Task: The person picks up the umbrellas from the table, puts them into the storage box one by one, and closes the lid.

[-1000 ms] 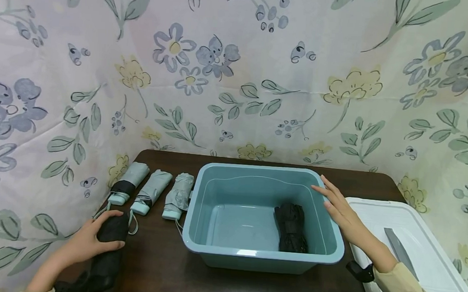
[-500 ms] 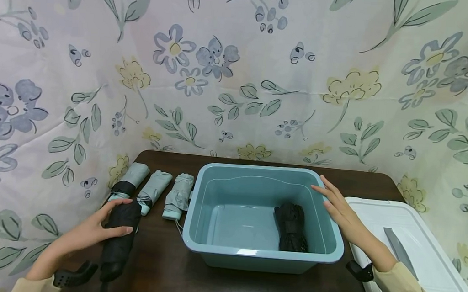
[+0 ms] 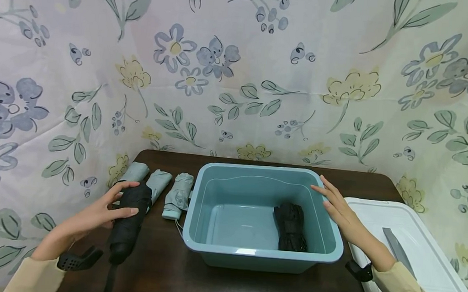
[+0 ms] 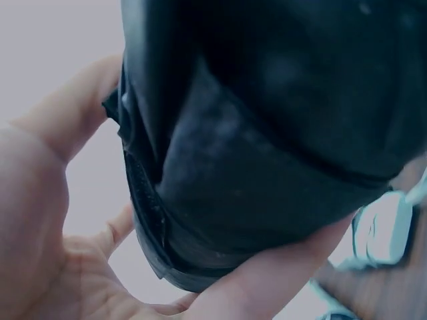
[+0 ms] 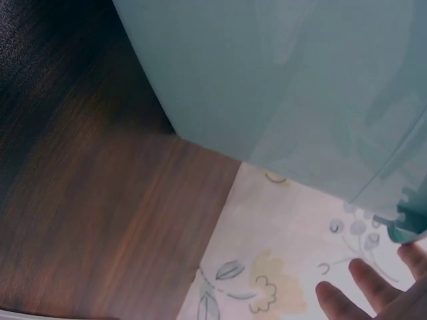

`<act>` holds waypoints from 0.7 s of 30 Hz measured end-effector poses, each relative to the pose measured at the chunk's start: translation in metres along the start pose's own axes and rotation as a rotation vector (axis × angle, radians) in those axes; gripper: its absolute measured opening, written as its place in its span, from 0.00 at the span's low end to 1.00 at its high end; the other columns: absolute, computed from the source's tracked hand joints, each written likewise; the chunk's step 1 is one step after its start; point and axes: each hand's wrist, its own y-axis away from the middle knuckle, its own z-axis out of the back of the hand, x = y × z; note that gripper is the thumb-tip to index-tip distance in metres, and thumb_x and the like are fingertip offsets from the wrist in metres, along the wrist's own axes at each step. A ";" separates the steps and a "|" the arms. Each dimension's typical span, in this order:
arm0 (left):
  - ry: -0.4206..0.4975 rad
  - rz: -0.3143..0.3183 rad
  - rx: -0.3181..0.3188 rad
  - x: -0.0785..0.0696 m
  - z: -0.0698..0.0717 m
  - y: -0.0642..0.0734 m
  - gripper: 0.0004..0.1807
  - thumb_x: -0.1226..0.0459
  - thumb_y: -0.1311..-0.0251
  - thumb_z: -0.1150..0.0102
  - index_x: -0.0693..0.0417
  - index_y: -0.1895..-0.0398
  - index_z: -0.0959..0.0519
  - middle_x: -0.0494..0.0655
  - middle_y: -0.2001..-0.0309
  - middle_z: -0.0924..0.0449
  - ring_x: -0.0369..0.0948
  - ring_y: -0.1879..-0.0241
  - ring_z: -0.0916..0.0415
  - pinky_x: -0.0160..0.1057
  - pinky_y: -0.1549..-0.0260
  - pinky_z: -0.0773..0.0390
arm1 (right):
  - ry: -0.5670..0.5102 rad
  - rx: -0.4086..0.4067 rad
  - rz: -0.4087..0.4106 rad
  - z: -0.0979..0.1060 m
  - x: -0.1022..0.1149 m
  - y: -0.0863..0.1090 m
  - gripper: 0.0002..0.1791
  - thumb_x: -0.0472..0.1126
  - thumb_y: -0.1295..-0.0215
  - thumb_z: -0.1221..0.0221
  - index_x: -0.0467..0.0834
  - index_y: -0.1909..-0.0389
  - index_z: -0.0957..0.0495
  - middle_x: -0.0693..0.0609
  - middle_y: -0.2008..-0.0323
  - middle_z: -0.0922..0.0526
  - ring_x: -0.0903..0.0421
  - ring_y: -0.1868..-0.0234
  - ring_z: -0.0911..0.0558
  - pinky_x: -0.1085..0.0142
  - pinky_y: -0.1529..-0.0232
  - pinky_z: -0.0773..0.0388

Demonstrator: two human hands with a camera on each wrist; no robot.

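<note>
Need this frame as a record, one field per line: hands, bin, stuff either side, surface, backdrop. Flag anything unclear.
left hand: grips black folded umbrella
right hand: on right rim of bin
bin: blue-green, lidless
bin contents: one black bundle, right half
left of bin: three pale folded umbrellas, two partly hidden by the black one
right of bin: white panel, lid-like
surface: dark wooden table
backdrop: floral cloth
unclear: grey blade-shaped strip on the panel

Bright, even light glints off the tub [image 3: 246, 252]; the left wrist view is blurry.
</note>
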 end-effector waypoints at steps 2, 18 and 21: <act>0.002 0.001 0.017 -0.005 -0.002 -0.002 0.37 0.57 0.36 0.46 0.41 0.30 0.55 0.65 0.30 0.68 0.66 0.34 0.60 0.53 0.65 0.25 | 0.004 0.000 0.005 0.000 0.000 0.000 0.23 0.42 0.28 0.59 0.52 0.33 0.39 0.47 0.27 0.58 0.38 0.29 0.56 0.25 0.49 0.55; 0.020 -0.074 0.090 -0.040 -0.023 -0.032 0.34 0.56 0.35 0.48 0.36 0.33 0.55 0.62 0.30 0.67 0.62 0.34 0.57 0.49 0.66 0.27 | -0.021 0.000 0.016 -0.002 -0.001 0.001 0.23 0.41 0.28 0.59 0.52 0.33 0.39 0.50 0.27 0.58 0.38 0.29 0.55 0.27 0.48 0.55; 0.034 -0.089 0.107 -0.048 -0.027 -0.039 0.34 0.55 0.35 0.48 0.35 0.33 0.55 0.63 0.31 0.63 0.61 0.38 0.47 0.50 0.65 0.26 | -0.014 -0.003 0.024 -0.002 -0.001 0.000 0.23 0.41 0.28 0.59 0.53 0.33 0.40 0.49 0.27 0.58 0.38 0.29 0.56 0.27 0.48 0.55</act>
